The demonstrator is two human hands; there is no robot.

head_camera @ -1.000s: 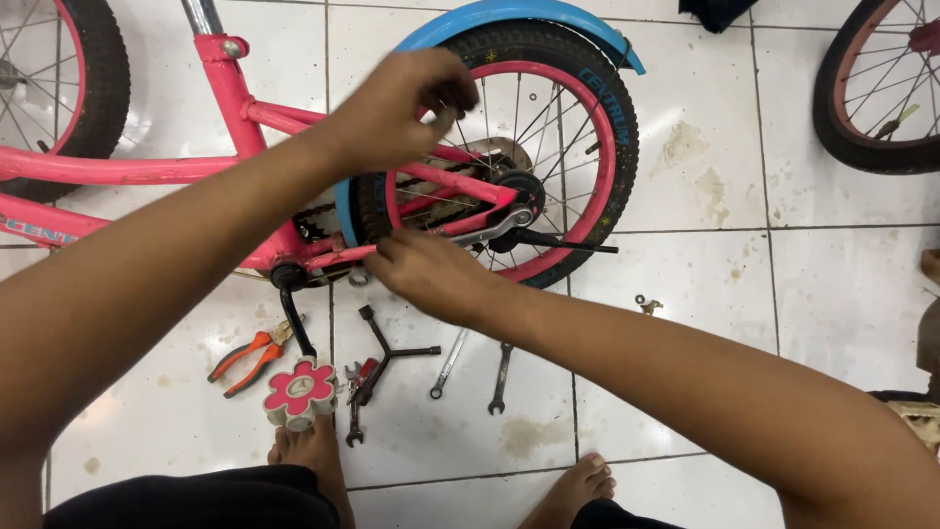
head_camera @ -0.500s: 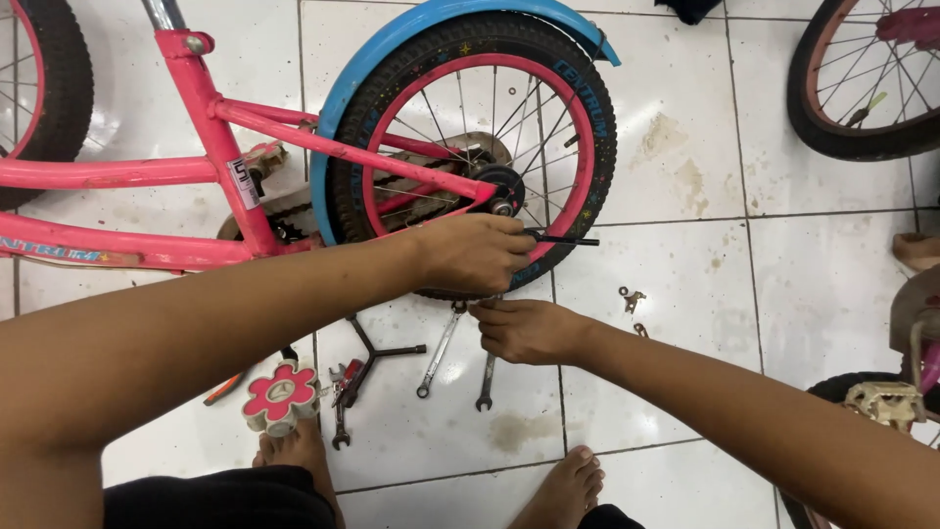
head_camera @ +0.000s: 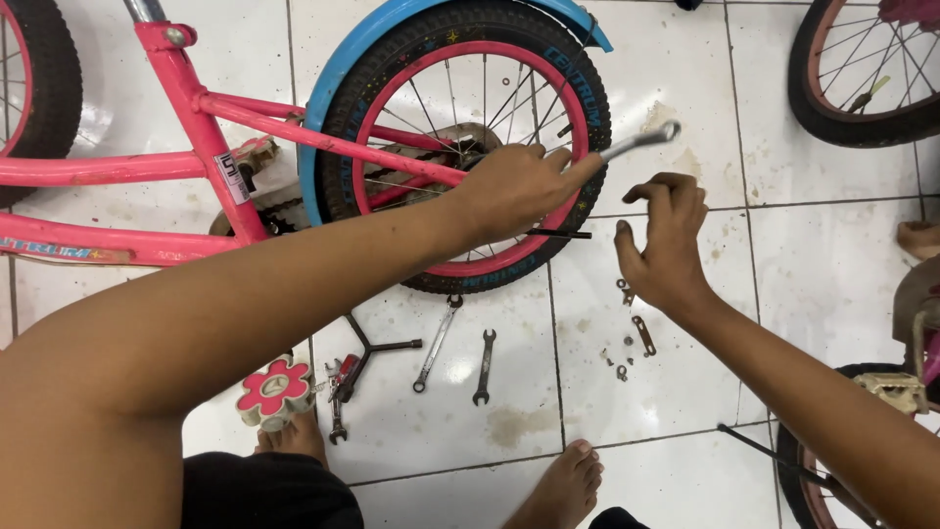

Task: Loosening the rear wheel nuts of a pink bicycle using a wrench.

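Observation:
A pink child's bicycle (head_camera: 186, 108) lies on white tiles, its rear wheel (head_camera: 460, 147) with a black tyre, pink rim and blue mudguard in the middle of the view. My left hand (head_camera: 519, 186) is over the wheel's right side, shut on a silver wrench (head_camera: 641, 140) whose head sticks out to the upper right. My right hand (head_camera: 666, 240) hovers just right of the wheel with its fingers curled and apart; nothing shows in it. Below it lie small nuts and a metal link (head_camera: 641, 335).
On the floor under the wheel lie two spanners (head_camera: 436, 343) (head_camera: 483, 353), a Y-shaped wrench (head_camera: 370, 348), pliers (head_camera: 338, 397) and a pink flower-shaped part (head_camera: 274, 387). My bare feet (head_camera: 568, 480) are at the bottom. Other bicycle wheels stand at the top right (head_camera: 862, 88) and bottom right (head_camera: 813, 470).
My left hand has moved from the wheel hub to the right rim, and the wrench now shows in it. My right hand has risen from the floor tools to beside the wheel.

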